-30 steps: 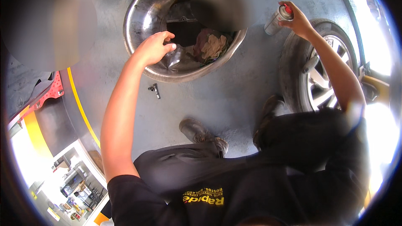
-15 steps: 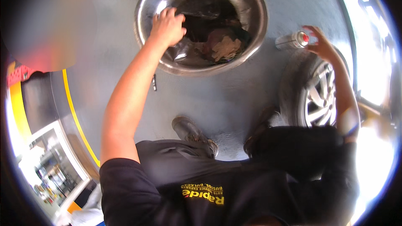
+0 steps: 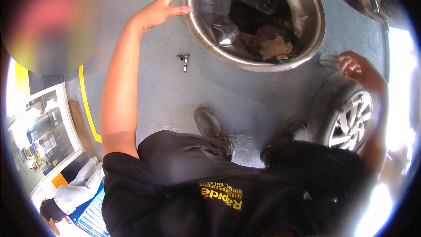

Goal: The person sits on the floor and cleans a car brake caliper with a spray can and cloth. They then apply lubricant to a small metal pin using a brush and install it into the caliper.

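Observation:
My left hand [image 3: 160, 11] is open, thumb and fingers spread, at the left rim of a wide round metal basin [image 3: 198, 28]. One fingertip appears to meet the rim. Dark liquid or dark material lies in the basin, with a crumpled beige rag [image 3: 276, 48] toward its near side. Right of the basin, my right hand [image 3: 357, 68] has its fingers curled round the capped end of a pale spray can [image 3: 328, 60]. The red cap is hidden by the fingers.
A tyre on a silver alloy wheel [image 3: 348, 120] is just below my right hand. A small metal piece [image 3: 186, 62] lies on the grey floor [image 3: 175, 101] left of the basin. At the left, a person in light trousers [image 3: 79, 182] is near a blue cabinet [image 3: 90, 210].
My left hand has come out from over the basin to its left side. My right hand's fingers have closed over the can's capped end. The view has shifted, so the basin appears farther right.

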The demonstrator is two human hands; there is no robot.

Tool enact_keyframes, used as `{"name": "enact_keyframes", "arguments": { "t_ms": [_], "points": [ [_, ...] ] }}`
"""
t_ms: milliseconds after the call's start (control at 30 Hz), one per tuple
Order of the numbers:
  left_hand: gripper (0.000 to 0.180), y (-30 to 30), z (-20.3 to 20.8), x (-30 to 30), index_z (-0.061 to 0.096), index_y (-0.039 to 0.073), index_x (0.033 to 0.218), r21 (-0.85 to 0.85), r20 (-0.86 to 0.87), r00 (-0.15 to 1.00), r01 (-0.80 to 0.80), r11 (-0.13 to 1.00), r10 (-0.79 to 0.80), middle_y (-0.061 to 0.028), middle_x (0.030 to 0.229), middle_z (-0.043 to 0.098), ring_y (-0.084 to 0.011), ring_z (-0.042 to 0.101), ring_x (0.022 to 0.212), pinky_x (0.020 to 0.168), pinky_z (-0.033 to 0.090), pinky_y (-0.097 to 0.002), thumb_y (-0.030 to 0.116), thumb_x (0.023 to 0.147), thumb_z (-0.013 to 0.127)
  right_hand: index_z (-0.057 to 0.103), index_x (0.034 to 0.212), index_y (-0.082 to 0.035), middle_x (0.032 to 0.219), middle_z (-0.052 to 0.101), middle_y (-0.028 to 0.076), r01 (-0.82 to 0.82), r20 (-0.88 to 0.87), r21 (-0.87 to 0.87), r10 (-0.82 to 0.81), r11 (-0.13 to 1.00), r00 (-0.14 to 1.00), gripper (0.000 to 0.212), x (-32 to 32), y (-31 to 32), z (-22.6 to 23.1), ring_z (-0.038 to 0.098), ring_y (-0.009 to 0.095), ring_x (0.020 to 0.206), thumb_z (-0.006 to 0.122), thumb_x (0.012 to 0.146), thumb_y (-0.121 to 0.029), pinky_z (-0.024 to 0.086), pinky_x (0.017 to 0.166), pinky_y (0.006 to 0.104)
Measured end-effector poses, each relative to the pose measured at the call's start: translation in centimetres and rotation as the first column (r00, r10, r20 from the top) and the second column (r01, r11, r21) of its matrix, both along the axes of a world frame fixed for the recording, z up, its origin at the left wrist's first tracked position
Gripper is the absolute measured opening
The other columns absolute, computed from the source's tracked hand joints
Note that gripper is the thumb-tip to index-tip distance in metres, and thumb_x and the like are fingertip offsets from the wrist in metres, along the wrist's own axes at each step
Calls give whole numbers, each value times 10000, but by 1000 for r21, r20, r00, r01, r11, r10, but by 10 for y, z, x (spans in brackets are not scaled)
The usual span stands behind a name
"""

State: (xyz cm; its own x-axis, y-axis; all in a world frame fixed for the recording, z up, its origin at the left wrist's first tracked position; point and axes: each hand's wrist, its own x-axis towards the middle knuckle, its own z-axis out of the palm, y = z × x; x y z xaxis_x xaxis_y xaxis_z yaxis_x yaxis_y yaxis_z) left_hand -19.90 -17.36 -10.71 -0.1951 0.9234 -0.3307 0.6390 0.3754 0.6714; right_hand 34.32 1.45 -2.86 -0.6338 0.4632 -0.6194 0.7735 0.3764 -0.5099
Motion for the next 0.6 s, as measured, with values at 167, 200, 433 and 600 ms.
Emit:
{"name": "enact_keyframes", "arguments": {
  "t_ms": [167,200,433,600],
  "points": [
    [613,-6,-37,-51,518,98,1483,-182,-257,966,-59,981,10,-169,1560,466,-302,459,1431,1187,339,-420,400,974,676,592,1346,-109,1083,670,107,62,32,59,-64,996,997,335,-6,-11,23,665,240,1008,634,1014,-115,540,994,434],
    [602,-16,-45,-58,537,100,1466,-187,-299,954,-94,978,35,-170,1565,456,-311,452,1435,1179,353,-440,401,965,682,591,1349,-110,1093,671,112,50,13,56,-51,997,999,339,-12,-10,20,666,243,1010,635,1013,-117,542,989,434],
    [484,-6,-68,-53,620,118,1370,25,-488,871,-44,999,51,-136,1535,493,-333,494,1386,1131,415,-443,370,960,674,581,1364,-129,1167,674,133,-298,163,111,278,948,947,390,-36,-26,-11,661,263,1066,676,992,-194,543,979,444],
    [370,8,-84,-52,682,115,1260,-11,-302,929,-229,973,215,-142,1237,706,-340,655,1168,995,502,-446,338,967,646,556,1390,-118,1161,683,143,-272,64,32,270,962,961,433,-40,-32,-24,670,277,1066,670,990,-239,539,976,442]
  ]
}}
